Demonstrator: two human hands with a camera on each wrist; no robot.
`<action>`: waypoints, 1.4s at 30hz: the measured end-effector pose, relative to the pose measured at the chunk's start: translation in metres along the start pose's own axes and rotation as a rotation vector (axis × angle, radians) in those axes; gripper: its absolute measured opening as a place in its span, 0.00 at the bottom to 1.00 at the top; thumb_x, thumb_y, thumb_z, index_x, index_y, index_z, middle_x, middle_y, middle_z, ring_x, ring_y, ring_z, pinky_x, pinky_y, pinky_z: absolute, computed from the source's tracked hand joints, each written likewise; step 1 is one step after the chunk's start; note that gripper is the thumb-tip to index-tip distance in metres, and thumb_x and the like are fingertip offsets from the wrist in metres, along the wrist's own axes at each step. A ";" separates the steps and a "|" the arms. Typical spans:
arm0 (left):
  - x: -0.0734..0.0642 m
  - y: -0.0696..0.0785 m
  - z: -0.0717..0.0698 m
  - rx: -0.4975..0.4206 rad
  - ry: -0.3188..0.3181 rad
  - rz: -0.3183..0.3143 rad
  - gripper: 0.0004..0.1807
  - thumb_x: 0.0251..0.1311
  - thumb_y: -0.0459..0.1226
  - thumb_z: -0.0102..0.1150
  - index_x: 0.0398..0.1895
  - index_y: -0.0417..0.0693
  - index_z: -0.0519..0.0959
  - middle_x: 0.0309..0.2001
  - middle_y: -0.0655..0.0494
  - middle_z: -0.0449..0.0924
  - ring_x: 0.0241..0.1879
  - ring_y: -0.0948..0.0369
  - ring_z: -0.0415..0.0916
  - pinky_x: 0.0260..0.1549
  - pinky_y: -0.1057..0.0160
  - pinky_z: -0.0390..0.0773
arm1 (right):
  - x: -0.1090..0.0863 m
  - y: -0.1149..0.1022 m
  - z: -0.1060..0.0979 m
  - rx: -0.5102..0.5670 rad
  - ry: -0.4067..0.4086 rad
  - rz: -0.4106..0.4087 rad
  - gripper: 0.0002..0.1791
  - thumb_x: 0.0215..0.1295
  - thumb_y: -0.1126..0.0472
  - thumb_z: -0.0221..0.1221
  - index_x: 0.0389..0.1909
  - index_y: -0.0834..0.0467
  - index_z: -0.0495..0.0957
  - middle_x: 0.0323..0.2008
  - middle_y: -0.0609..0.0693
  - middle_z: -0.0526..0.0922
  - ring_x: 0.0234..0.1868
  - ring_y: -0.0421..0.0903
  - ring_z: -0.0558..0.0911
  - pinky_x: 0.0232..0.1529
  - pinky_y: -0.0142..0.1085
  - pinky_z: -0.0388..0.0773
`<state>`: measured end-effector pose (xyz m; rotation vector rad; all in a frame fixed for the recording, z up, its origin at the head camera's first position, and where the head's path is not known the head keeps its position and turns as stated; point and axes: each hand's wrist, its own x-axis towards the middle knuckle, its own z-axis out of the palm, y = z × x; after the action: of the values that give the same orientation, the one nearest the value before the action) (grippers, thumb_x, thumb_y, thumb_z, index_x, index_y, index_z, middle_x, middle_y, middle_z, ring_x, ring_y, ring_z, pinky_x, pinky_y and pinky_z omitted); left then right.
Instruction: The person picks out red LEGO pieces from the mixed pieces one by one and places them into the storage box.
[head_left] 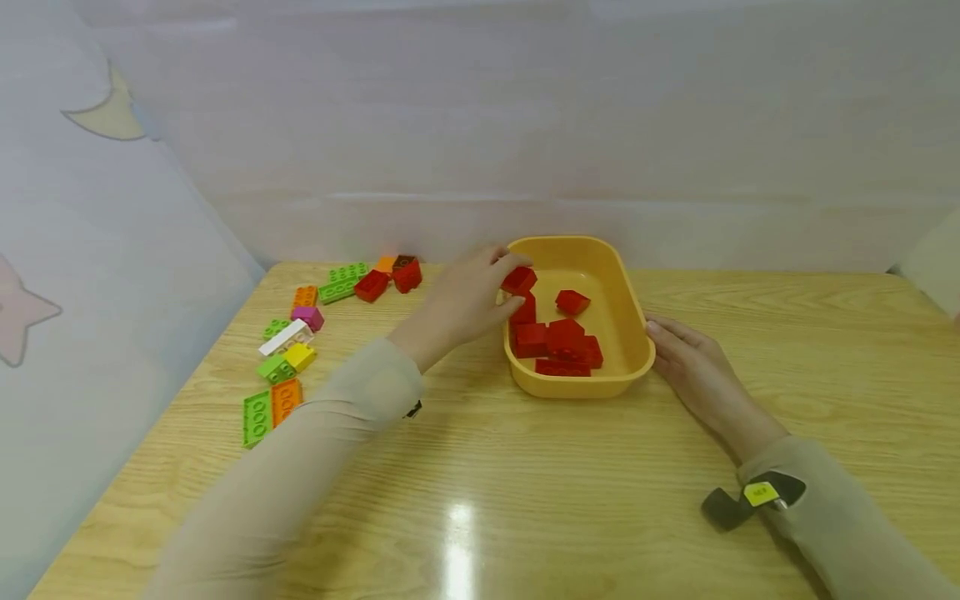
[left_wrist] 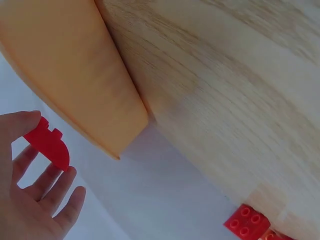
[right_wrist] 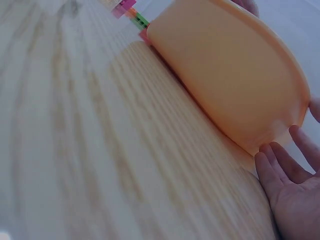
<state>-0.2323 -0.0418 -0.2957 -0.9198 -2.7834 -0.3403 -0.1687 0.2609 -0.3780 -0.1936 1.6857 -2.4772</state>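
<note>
My left hand (head_left: 463, 298) pinches a red toy brick (head_left: 519, 281) over the left side of the yellow tray (head_left: 611, 321). In the left wrist view this brick (left_wrist: 49, 146) has a rounded edge and studs, and sits between thumb and fingers beside the tray's rim (left_wrist: 90, 135). Several red bricks (head_left: 564, 340) lie piled inside the tray, mostly at its near left, with one red brick (head_left: 572, 302) apart from them. Against the tray's right outer wall rest the fingertips of my right hand (head_left: 697, 379), its fingers fairly straight in the right wrist view.
Loose bricks line the table's left side: green (head_left: 257, 417), orange (head_left: 287, 400), yellow (head_left: 300, 357), white (head_left: 285, 337) and magenta (head_left: 308, 317). Two red bricks (head_left: 372, 286) lie at the back left. A pale wall sheet (head_left: 562, 150) stands behind the wooden table (head_left: 540, 500).
</note>
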 end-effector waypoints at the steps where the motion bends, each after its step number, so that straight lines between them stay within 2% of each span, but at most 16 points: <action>1: 0.002 0.000 0.002 0.001 0.000 -0.002 0.26 0.66 0.46 0.62 0.66 0.53 0.72 0.60 0.52 0.72 0.58 0.55 0.70 0.59 0.58 0.72 | 0.000 0.000 0.000 0.000 0.000 0.000 0.12 0.75 0.65 0.53 0.48 0.53 0.84 0.51 0.43 0.83 0.52 0.37 0.81 0.52 0.28 0.77; 6: 0.012 0.003 0.005 0.031 -0.028 -0.027 0.25 0.66 0.47 0.61 0.65 0.53 0.73 0.60 0.52 0.73 0.58 0.55 0.70 0.59 0.59 0.71 | 0.000 0.000 0.000 -0.020 0.002 0.000 0.12 0.75 0.64 0.53 0.49 0.53 0.84 0.51 0.43 0.82 0.52 0.37 0.81 0.52 0.28 0.77; 13: 0.026 0.008 0.014 0.122 -0.062 -0.002 0.25 0.65 0.47 0.62 0.64 0.54 0.74 0.60 0.53 0.75 0.60 0.54 0.69 0.64 0.57 0.65 | -0.001 0.000 -0.001 -0.023 -0.005 0.008 0.12 0.75 0.64 0.52 0.49 0.53 0.83 0.52 0.43 0.82 0.53 0.37 0.80 0.53 0.28 0.77; 20: 0.038 0.013 0.030 0.117 -0.136 -0.010 0.24 0.65 0.48 0.62 0.63 0.56 0.75 0.59 0.56 0.75 0.57 0.58 0.73 0.59 0.58 0.71 | -0.001 0.000 -0.001 -0.030 -0.008 0.000 0.12 0.76 0.64 0.52 0.49 0.53 0.83 0.52 0.43 0.82 0.54 0.37 0.80 0.54 0.28 0.76; 25: 0.042 0.016 0.035 0.125 -0.146 -0.002 0.25 0.64 0.51 0.62 0.63 0.56 0.76 0.58 0.57 0.76 0.57 0.58 0.73 0.60 0.58 0.71 | -0.001 0.000 0.000 -0.024 -0.010 -0.006 0.12 0.76 0.64 0.51 0.49 0.53 0.83 0.52 0.43 0.82 0.53 0.37 0.80 0.53 0.28 0.76; 31: 0.042 0.020 0.036 0.155 -0.200 0.004 0.25 0.67 0.49 0.59 0.66 0.56 0.74 0.63 0.56 0.74 0.62 0.56 0.70 0.62 0.54 0.69 | 0.000 0.000 0.001 -0.031 -0.008 -0.009 0.12 0.76 0.64 0.52 0.50 0.54 0.83 0.52 0.43 0.82 0.53 0.37 0.80 0.54 0.28 0.76; 42: 0.041 0.023 0.034 0.211 -0.175 0.022 0.26 0.68 0.51 0.56 0.67 0.57 0.73 0.64 0.57 0.72 0.64 0.56 0.68 0.65 0.54 0.66 | -0.001 0.000 0.000 -0.065 -0.012 -0.009 0.11 0.76 0.62 0.52 0.50 0.53 0.82 0.53 0.43 0.81 0.55 0.36 0.79 0.55 0.27 0.75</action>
<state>-0.2546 0.0082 -0.3143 -0.9695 -2.8903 0.0394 -0.1675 0.2609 -0.3779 -0.2227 1.7663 -2.4247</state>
